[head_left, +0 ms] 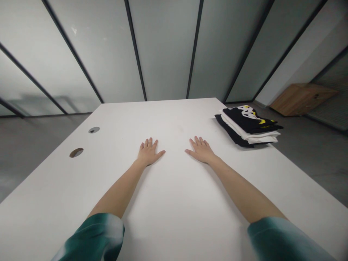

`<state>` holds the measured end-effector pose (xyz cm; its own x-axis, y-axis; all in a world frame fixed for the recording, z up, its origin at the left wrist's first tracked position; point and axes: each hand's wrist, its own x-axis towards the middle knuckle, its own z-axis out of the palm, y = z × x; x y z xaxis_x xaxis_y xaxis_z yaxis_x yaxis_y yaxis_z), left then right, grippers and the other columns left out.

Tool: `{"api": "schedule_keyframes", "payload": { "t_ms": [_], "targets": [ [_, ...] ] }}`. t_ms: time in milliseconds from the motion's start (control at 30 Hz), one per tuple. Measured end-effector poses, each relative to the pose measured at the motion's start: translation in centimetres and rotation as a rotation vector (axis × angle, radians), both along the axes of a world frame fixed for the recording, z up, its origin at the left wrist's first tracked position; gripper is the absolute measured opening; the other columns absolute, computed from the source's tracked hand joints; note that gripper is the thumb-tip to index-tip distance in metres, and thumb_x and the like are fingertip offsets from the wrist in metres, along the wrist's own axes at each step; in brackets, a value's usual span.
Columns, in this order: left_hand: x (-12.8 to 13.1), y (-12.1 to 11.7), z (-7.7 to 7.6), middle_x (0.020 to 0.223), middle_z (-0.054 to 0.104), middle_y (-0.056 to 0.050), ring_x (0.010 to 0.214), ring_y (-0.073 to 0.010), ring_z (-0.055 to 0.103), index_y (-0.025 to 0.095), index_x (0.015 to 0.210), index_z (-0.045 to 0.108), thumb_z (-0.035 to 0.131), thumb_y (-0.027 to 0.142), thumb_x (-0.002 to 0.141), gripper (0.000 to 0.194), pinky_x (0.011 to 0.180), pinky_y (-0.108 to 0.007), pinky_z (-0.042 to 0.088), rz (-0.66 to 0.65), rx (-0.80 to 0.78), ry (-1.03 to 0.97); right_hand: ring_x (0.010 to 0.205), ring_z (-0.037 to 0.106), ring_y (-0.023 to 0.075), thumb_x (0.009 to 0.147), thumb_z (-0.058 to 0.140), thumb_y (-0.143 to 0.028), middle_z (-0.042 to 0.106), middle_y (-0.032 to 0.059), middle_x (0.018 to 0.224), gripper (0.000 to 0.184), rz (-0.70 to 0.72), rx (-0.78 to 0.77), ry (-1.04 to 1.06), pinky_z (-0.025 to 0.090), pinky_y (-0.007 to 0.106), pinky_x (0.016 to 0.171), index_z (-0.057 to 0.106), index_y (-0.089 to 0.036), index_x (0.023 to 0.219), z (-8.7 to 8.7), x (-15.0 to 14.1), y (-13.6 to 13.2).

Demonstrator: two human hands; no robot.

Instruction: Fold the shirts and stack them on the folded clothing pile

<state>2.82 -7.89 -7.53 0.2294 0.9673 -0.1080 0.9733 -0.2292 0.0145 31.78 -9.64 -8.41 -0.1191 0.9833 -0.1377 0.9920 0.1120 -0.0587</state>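
Note:
Both my hands rest palm down on a white table [174, 203], apart from each other and holding nothing. My left hand [148, 152] lies left of the middle with its fingers spread and the thumb pointing right. Just right of the middle, my right hand [200, 149] is spread flat too, its thumb pointing left. A stack of folded clothes [248, 127] sits near the table's right edge, beyond my right hand and not touched by it. Its top piece is black with a white and yellow print; white and black layers show below.
Two round holes, a farther one [94, 129] and a nearer one [76, 152], pierce the table on the left. Frosted glass panels [165, 50] with dark frames stand behind the table. A wooden cabinet [301, 98] is on the grey floor at the right.

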Motion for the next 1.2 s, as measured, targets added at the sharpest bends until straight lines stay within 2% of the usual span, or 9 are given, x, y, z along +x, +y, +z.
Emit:
{"api": "schedule_keyframes", "payload": {
  "t_ms": [533,833,1200],
  "targets": [
    [-0.02,-0.17,0.21,0.166,0.017,-0.016,0.153,-0.0346,0.015,0.017,0.158,0.026,0.021,0.076,0.091,0.09,0.121,-0.05,0.018,-0.007,0.011,0.0,0.152,0.011,0.0364,0.09,0.016,-0.078,0.015,0.0163,0.166,0.094,-0.005,0.005,-0.004,0.011,0.05,0.121,0.023,-0.016,0.16,0.35,-0.22,-0.11],
    [0.07,-0.34,0.41,0.163,0.029,-0.015,0.15,-0.033,0.026,0.017,0.153,0.037,0.03,0.074,0.091,0.085,0.12,-0.049,0.023,-0.014,0.081,-0.012,0.152,0.011,0.0366,0.089,0.015,-0.079,0.014,0.0151,0.167,0.094,-0.004,-0.005,0.015,0.011,0.052,0.121,0.022,-0.018,0.16,0.36,-0.13,-0.01],
    [0.02,-0.34,-0.15,0.165,0.02,-0.015,0.152,-0.0332,0.018,0.016,0.158,0.027,0.019,0.072,0.093,0.086,0.121,-0.05,0.019,-0.027,0.054,0.027,0.152,0.011,0.0367,0.09,0.017,-0.077,0.014,0.0167,0.166,0.093,-0.001,-0.003,0.021,0.011,0.051,0.121,0.023,-0.016,0.16,0.58,-0.34,-0.14]
  ]
}}
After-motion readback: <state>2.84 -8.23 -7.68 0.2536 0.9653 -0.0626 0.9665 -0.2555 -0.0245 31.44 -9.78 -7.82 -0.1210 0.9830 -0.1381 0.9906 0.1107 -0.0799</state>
